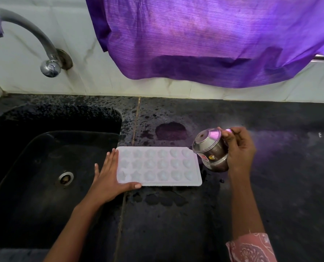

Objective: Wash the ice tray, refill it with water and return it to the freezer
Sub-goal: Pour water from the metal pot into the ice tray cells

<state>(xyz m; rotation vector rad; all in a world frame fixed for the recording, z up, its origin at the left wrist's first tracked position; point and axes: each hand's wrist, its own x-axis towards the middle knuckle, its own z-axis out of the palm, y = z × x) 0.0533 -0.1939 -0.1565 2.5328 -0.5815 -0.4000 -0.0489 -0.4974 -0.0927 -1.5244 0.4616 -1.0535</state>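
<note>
L hand (108,174): fingers (113,156) straight, slightly spread, flat against tray's (157,167) left end, thumb along near edge. R hand (239,148): fingers (234,132) curled round steel pot (210,150), tilted at tray's right end. Tray lies flat on wet dark counter (270,186), just beside sink (34,167). Tap (25,31) above sink; purple cloth (214,35) hangs behind.

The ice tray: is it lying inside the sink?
No, the ice tray lies on the counter beside the sink, the left hand flat against its end.

tilted steel pot (211,150) beside ice tray (157,165)
</note>
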